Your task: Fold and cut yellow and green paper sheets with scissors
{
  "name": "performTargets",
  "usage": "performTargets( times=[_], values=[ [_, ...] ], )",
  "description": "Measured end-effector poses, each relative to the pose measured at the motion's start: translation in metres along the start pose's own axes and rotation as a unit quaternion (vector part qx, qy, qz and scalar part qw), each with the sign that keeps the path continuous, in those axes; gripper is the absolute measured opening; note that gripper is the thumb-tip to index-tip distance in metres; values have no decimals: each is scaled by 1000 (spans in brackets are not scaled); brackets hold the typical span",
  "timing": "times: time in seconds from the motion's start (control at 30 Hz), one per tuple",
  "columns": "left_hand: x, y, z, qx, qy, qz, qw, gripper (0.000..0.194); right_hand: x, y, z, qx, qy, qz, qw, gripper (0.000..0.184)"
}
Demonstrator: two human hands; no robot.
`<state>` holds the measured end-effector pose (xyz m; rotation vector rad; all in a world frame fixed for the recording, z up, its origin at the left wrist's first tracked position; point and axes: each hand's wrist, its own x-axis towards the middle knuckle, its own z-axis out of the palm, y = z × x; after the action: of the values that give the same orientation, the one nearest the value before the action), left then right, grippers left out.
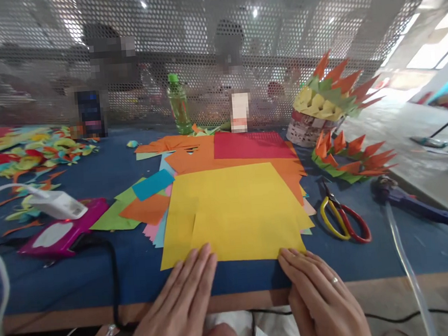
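Observation:
Two overlapping yellow paper sheets (235,213) lie at the front of the table, one offset to the right over the other. My left hand (180,304) is stretched out flat, its fingertips touching the lower left edge of the yellow paper. At the lower right corner, my right hand (320,289) rests its extended fingertips on the paper; a ring shows on one finger. Neither hand grasps anything. Under and behind the yellow sheets are orange paper (196,159) and a red sheet (249,144). Scissors (340,213) with one yellow and one red handle lie right of the paper.
A glue gun (414,203) with a clear glue stick lies at the right. Behind it stand folded paper pieces (350,161) and a decorated pot (312,113). Left are a magenta power strip (63,230) with a white charger and paper scraps (35,155). A green-capped bottle (179,107) stands behind.

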<state>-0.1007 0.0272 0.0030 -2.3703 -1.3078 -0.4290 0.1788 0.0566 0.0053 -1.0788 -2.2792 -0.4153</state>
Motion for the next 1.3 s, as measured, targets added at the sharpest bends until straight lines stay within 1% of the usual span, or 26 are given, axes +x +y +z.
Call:
performTargets(
  times=[0.07,0.13,0.23,0.27,0.3,0.33,0.4,0.53,0.63,0.73,0.8,0.9,1.0,1.13,1.2,1.3],
  values=[
    [-9,-5,0,4,20,-19,1000,80,4,-2,-2,5,13,11,1000,34],
    [-11,-3,1,13,44,-43,998,80,4,-3,-2,7,14,16,1000,35],
    [1,9,-2,31,62,-75,995,83,-1,-1,-1,5,-1,11,1000,36],
    [8,14,-4,35,54,-82,995,84,-4,0,0,3,-8,6,1000,37],
    [16,20,-7,32,39,-72,996,80,-7,2,2,0,-14,0,1000,37],
    [23,26,-9,27,27,-45,998,77,-10,3,3,-4,-20,-6,1000,38],
    [36,35,-14,23,13,-20,999,72,-14,6,5,-6,-27,-15,1000,40],
    [48,42,-14,12,17,-23,1000,65,-17,8,7,-2,-24,-26,999,42],
    [50,43,-7,-7,21,-6,1000,64,-16,7,5,-4,-22,-29,999,40],
    [50,44,4,-33,12,21,999,72,-8,3,1,-10,-16,-21,1000,36],
    [49,43,10,-42,8,24,999,74,0,-2,-3,-11,-4,-5,1000,34],
    [49,41,14,-40,8,31,999,74,13,-11,-4,-8,7,13,1000,35],
    [49,39,17,-25,26,56,998,72,20,-17,0,17,0,6,1000,38],
    [49,36,21,-24,23,68,997,78,16,-15,2,31,-19,-6,999,40],
    [49,34,21,-27,14,68,997,80,11,-10,-2,19,-25,-11,999,41],
    [47,34,20,-34,6,71,997,82,0,0,-10,0,-34,5,999,41]
  ],
)
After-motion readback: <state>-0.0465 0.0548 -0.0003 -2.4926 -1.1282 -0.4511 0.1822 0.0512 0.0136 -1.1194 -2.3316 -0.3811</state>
